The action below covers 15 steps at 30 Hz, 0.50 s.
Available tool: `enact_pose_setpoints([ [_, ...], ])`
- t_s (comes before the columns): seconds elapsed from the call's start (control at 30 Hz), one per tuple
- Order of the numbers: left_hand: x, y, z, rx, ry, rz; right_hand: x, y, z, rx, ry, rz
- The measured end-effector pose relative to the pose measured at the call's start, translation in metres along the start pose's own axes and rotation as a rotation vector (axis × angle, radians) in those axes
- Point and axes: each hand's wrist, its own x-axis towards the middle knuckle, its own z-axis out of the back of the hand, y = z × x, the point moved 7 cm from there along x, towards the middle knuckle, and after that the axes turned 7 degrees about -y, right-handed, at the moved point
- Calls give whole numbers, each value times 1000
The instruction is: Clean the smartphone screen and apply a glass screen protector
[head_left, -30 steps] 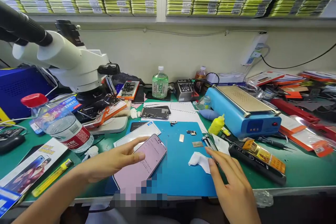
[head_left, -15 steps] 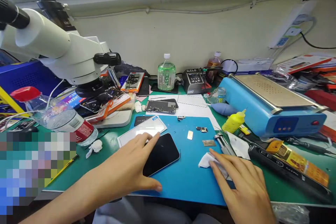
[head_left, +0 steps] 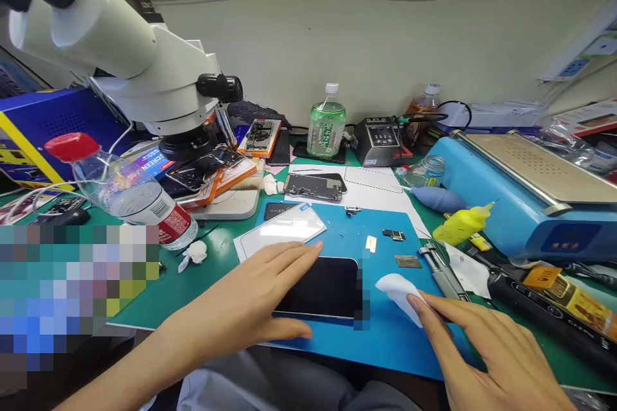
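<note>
The smartphone (head_left: 324,287) lies screen-up on the blue mat (head_left: 385,334), near edge. My left hand (head_left: 241,305) spreads flat, bracing it; my right hand (head_left: 486,353), fingers loosely extended, presses a white wipe (head_left: 398,289). I judge a hard swipe could scatter the small parts (head_left: 393,234) just beyond.

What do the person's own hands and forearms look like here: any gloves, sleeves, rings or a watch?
Both are bare. The left hand and right hand wear no gloves, and no rings show. The forearms carry no sleeves, watch or strap as far as they are in view. Fingernails are short and unpainted.
</note>
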Motion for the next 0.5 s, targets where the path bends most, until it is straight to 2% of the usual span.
enact_pose_setpoints([
  [0.17,-34,39,12,144,-87,166,9,45,-21,-89,37,111],
  [0.27,-48,55,11,87,-108,235,7,63,-36,-84,86,201],
  [0.33,-50,59,9,33,-123,235,1,71,-44,-58,137,242],
  [0.5,-43,53,10,23,-167,118,-22,81,-53,25,263,342],
])
